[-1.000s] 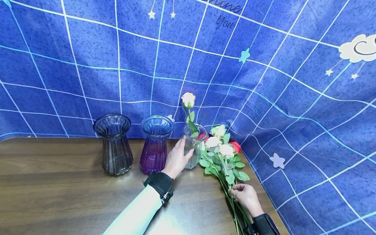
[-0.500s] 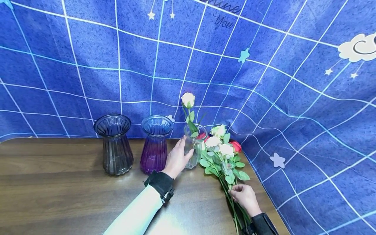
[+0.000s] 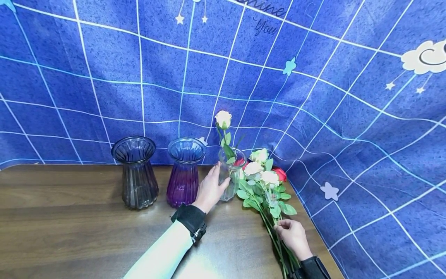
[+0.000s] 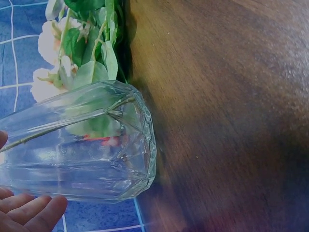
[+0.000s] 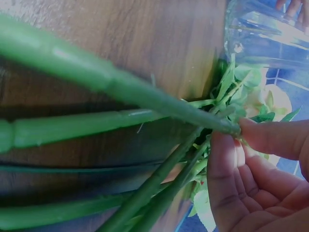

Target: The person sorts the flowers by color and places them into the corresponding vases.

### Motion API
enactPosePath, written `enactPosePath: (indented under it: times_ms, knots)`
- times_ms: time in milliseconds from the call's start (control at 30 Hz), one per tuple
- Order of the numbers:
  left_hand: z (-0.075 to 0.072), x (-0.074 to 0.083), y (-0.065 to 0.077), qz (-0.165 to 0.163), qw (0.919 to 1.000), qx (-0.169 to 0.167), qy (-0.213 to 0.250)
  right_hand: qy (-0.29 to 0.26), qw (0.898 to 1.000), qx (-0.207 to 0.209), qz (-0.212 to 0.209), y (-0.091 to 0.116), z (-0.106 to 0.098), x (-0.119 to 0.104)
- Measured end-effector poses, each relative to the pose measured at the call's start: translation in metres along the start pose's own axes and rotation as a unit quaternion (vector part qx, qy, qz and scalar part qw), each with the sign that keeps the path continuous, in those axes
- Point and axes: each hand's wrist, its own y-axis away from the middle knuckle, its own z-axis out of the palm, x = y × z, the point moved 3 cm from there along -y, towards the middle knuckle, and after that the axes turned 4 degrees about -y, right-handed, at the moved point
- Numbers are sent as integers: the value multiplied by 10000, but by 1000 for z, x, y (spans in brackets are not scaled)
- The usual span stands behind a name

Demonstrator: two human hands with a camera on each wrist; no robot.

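My left hand [image 3: 208, 188] holds the clear glass vase [image 3: 229, 190] at its left side, thumb in front and fingers round behind. One white rose [image 3: 223, 119] stands in this vase; its stem [image 4: 53, 128] runs down through the glass in the left wrist view. To the right lies a bunch of artificial roses, white and red, with green leaves [image 3: 250, 202]. Over their stems my right hand [image 3: 294, 237] pinches one green rose stem [image 5: 164, 102] between thumb and forefinger. The white rose [image 3: 270, 178] nearest this hand lies among the other heads.
A purple-blue glass vase [image 3: 182, 186] stands just left of my left hand. Farther left is a dark grey glass vase [image 3: 139, 186]. The wooden table [image 3: 69, 217] meets a blue gridded cloth [image 3: 104, 58] behind and along its right edge.
My right hand has shifted slightly right with the pinched stem, and the nearest white rose has moved a little with it. The left hand stays in place on the clear vase.
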Motion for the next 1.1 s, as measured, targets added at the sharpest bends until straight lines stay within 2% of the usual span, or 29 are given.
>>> enactPosePath:
  times_ms: [333,667,867,1100]
  knots:
    - [1,1,1,71,9999,86,-25,20,9997,214,111,4,-8,-6]
    - [1,-1,1,-68,10000,-32,16,33,9980,584,-222,5,-13,-24]
    - [2,-2,1,33,9999,125,-26,-358,9951,822,-426,5,-19,-40]
    - [3,-1,1,69,9999,126,-28,-734,9893,1095,-631,-2,-26,-59]
